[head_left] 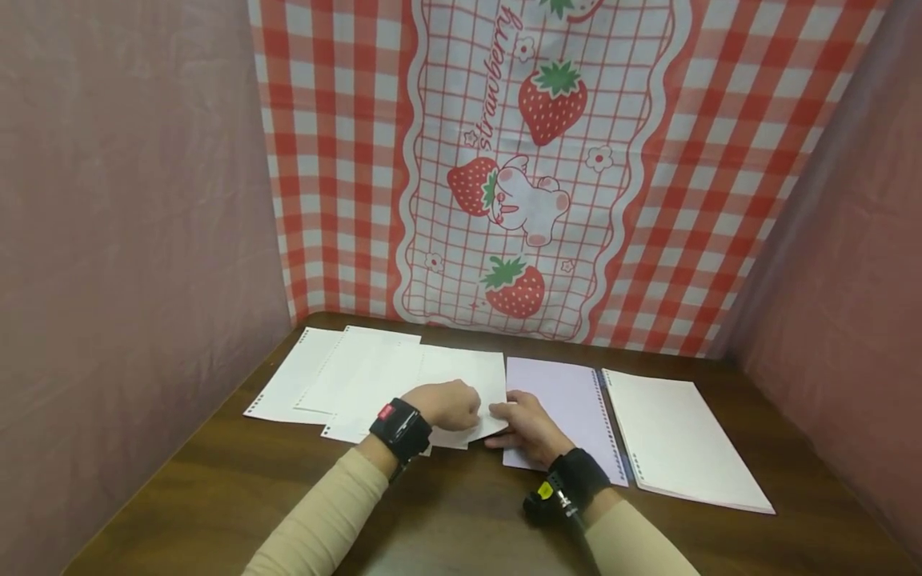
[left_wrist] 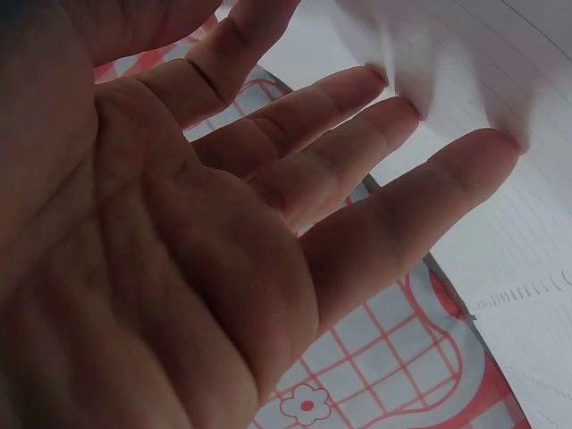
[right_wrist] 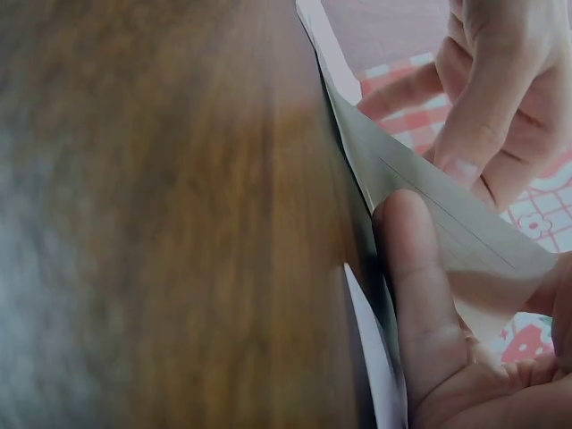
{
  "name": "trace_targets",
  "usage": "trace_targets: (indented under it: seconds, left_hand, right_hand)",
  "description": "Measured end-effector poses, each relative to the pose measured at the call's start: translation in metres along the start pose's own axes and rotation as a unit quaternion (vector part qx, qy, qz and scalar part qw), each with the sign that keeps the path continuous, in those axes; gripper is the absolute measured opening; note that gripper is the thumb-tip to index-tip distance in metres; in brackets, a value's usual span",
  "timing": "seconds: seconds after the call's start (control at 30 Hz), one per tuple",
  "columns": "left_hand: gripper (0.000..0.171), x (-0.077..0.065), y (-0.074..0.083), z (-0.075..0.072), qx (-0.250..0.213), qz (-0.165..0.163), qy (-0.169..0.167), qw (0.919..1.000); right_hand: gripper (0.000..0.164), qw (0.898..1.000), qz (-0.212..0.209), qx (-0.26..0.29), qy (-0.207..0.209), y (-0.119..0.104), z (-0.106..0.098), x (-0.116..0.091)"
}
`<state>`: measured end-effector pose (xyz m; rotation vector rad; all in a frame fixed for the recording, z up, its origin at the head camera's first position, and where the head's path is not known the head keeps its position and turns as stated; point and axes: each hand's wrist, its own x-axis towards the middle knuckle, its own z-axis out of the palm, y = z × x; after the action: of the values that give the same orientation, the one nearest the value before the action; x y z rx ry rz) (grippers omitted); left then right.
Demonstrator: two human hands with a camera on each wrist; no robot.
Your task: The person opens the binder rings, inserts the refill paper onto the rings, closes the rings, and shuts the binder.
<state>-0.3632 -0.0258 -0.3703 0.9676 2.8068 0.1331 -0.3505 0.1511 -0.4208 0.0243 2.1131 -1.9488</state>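
Observation:
Several loose white sheets with punched edges [head_left: 360,368] lie overlapping on the left half of the table. My left hand [head_left: 446,404] is over the rightmost of them, and in the left wrist view its fairly straight fingertips [left_wrist: 496,147] touch lined paper. At that sheet's near right corner, my right hand [head_left: 529,428] pinches the paper [right_wrist: 447,214] between thumb and fingers. The corner is lifted and bent up from the table in the right wrist view. Beneath the right hand is a spiral notebook's lilac cover [head_left: 555,400].
To the right of the spiral binding [head_left: 612,424] lies the notebook's white page stack [head_left: 680,432]. A red-checked strawberry cloth [head_left: 346,160] hangs behind the brown wooden table [head_left: 238,496]. Pink fabric walls [head_left: 130,240] stand on both sides.

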Motion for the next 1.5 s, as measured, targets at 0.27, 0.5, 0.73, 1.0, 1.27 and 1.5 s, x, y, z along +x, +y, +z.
trace_targets:
  seconds: [0.27, 0.5, 0.73, 1.0, 1.27, 1.5]
  left_hand:
    - [0.023, -0.003, 0.000, -0.001, -0.006, 0.004, 0.007, 0.9999]
    - [0.042, -0.005, -0.009, -0.007, -0.030, -0.017, 0.067, 0.9972]
    - [0.077, -0.009, -0.018, -0.016, -0.108, -0.110, 0.149, 0.9768]
    - [0.069, 0.004, -0.031, -0.016, -0.266, -0.162, 0.260, 0.9141]
    - [0.054, 0.008, -0.033, -0.017, -0.351, -0.162, 0.299, 0.8724]
    - [0.062, 0.005, -0.023, -0.023, -0.365, -0.130, 0.282, 0.8775]
  right_hand:
    - [0.041, 0.997, -0.015, -0.046, 0.057, -0.001, 0.000, 0.002]
    - [0.048, 0.997, -0.030, -0.031, 0.071, -0.014, -0.013, 0.001]
    - [0.054, 0.997, -0.037, 0.019, 0.057, -0.039, -0.035, -0.004]
    - [0.055, 0.997, -0.048, 0.039, 0.045, -0.052, -0.052, -0.011]
    - [0.055, 0.997, -0.054, 0.041, 0.022, -0.059, -0.065, -0.015]
    - [0.055, 0.997, -0.062, 0.039, 0.004, -0.064, -0.083, -0.016]
